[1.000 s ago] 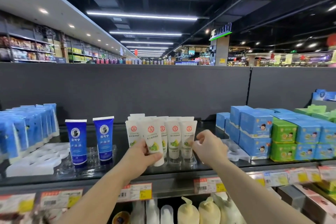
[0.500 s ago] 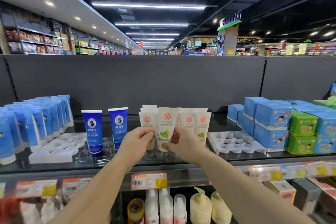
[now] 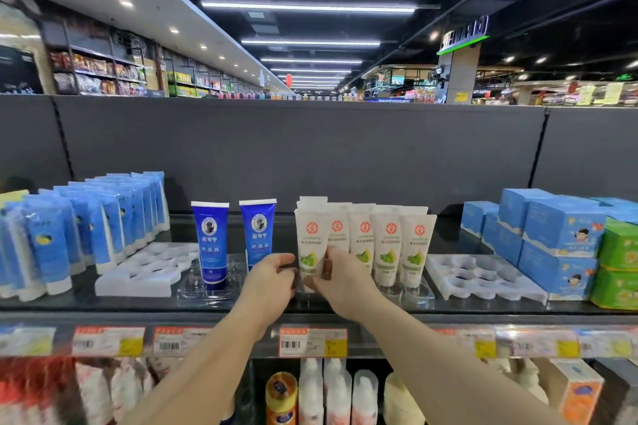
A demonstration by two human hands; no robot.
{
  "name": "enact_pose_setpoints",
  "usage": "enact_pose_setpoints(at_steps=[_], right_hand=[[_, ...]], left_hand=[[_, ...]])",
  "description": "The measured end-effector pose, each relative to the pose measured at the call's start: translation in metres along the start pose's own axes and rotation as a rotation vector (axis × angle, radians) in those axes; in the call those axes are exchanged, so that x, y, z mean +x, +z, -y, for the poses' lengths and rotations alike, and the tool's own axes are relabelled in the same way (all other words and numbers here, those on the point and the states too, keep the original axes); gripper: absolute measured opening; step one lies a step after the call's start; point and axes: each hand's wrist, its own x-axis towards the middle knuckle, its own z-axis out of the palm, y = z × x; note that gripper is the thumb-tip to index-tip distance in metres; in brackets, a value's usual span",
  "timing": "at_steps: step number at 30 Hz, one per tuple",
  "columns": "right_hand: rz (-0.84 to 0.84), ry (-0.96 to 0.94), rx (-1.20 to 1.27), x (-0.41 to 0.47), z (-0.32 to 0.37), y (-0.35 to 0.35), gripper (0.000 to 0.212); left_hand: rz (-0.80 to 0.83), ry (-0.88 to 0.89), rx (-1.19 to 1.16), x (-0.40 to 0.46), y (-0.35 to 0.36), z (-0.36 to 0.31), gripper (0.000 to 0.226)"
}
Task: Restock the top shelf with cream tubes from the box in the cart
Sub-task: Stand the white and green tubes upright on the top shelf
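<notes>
My left hand (image 3: 272, 281) and right hand (image 3: 340, 281) both pinch one white tube (image 3: 309, 245) upright at the shelf's (image 3: 345, 317) front edge.

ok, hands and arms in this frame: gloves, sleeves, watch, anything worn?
Nothing worn that shows. The left hand and right hand are bare, no gloves, and no rings are visible. Both forearms are bare to the bottom edge of the frame, with no sleeve, watch or wristband in view. The fingertips look dark, possibly nail polish; too blurred to confirm.

Left hand (image 3: 271, 278) and right hand (image 3: 340, 278) apparently pinch 1 white cream tube (image 3: 310, 248) on the top shelf (image 3: 483, 307).
</notes>
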Motion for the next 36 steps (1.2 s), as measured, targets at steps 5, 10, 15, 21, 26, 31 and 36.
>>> enact_pose_setpoints(at_steps=[5, 10, 15, 21, 26, 31, 36], right_hand=[[0.03, 0.052, -0.045, 0.003, -0.003, 0.0, 0.019], [0.106, 0.071, -0.14, 0.006, 0.004, -0.008, 0.024], [0.153, 0.063, -0.317, 0.007, 0.011, -0.003, 0.018], [0.146, 0.066, -0.368, 0.002, 0.008, -0.002, 0.021], [0.101, 0.052, -0.279, -0.003, 0.0, -0.002, 0.024], [0.026, 0.058, -0.118, -0.005, -0.012, 0.0, 0.024], [-0.158, 0.054, 0.005, -0.018, -0.009, -0.003, 0.035]], left_hand=[[-0.004, 0.039, 0.074, -0.005, 0.001, -0.002, 0.035], [0.008, 0.093, 0.17, -0.011, 0.002, -0.004, 0.027], [-0.008, 0.108, 0.182, -0.015, 0.003, -0.005, 0.017], [0.003, 0.111, 0.184, -0.016, 0.004, -0.003, 0.018], [-0.016, 0.109, 0.199, -0.018, 0.005, -0.004, 0.017], [-0.013, 0.102, 0.265, -0.022, 0.006, -0.011, 0.016], [-0.029, 0.106, 0.3, -0.032, -0.003, -0.018, 0.014]])
